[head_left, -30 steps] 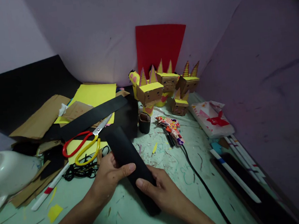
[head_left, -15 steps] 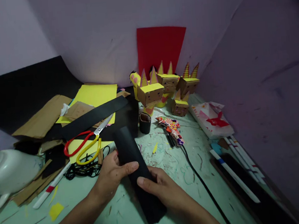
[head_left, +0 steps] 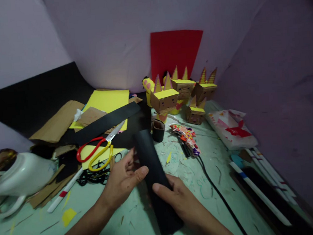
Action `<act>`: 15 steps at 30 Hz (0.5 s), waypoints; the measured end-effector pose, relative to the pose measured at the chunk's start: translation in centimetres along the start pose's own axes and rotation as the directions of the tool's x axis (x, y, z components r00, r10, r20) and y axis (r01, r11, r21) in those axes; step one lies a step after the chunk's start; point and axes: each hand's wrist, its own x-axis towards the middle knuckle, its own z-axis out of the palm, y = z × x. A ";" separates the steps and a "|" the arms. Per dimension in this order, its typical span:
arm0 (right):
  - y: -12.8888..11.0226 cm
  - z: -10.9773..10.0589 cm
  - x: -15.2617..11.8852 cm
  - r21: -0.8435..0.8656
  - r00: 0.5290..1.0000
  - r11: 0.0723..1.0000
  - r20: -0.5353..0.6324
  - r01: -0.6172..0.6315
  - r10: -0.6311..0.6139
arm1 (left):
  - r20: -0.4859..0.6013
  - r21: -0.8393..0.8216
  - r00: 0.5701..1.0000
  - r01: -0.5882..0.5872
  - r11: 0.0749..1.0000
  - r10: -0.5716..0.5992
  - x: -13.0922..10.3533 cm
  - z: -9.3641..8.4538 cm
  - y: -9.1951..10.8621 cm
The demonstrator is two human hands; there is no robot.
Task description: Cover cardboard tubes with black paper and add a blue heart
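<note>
A long black rolled piece (head_left: 148,151) is held upright at a slant over the table. My left hand (head_left: 126,177) is at its left side, thumb on the front edge and fingers partly hidden behind it. My right hand (head_left: 177,196) wraps round its lower right side with the thumb on top. Behind it stands a short black tube (head_left: 158,130) with a brown inside. To the right of that tube lies a flower-patterned glue gun (head_left: 187,136). Scissors (head_left: 100,151) with red and yellow handles lie left of my hands, beside tangled black cord (head_left: 94,176).
Cardboard heads with yellow horns (head_left: 166,101) stand at the back before a red sheet (head_left: 175,52). Yellow paper (head_left: 111,99) and a black strip (head_left: 110,121) lie at the left, near a white mug (head_left: 29,172). A packet (head_left: 231,129) and markers (head_left: 261,192) lie right.
The view has shifted, so most things appear further right. My left thumb has slid toward the black roll's left edge, while my right hand keeps its hold.
</note>
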 end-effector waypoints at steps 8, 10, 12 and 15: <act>-0.2 -0.7 -0.3 0.077 0.972 0.997 -0.237 0.012 0.006 | -0.457 0.792 0.854 0.264 0.550 0.249 -0.9 -9.3 3.0; -0.3 -0.3 -0.3 0.032 0.980 0.999 -0.199 -0.001 0.007 | -0.313 0.899 0.939 0.246 0.361 0.139 -0.3 -10.1 2.2; -0.4 0.1 -0.2 -0.005 0.990 1.000 -0.140 -0.012 0.011 | -0.237 0.939 0.968 0.207 0.275 0.079 0.7 -10.0 1.4; -0.5 0.3 -0.1 -0.023 0.998 1.000 -0.063 -0.018 0.017 | -0.204 0.966 0.979 0.199 0.164 0.014 2.0 -9.4 0.9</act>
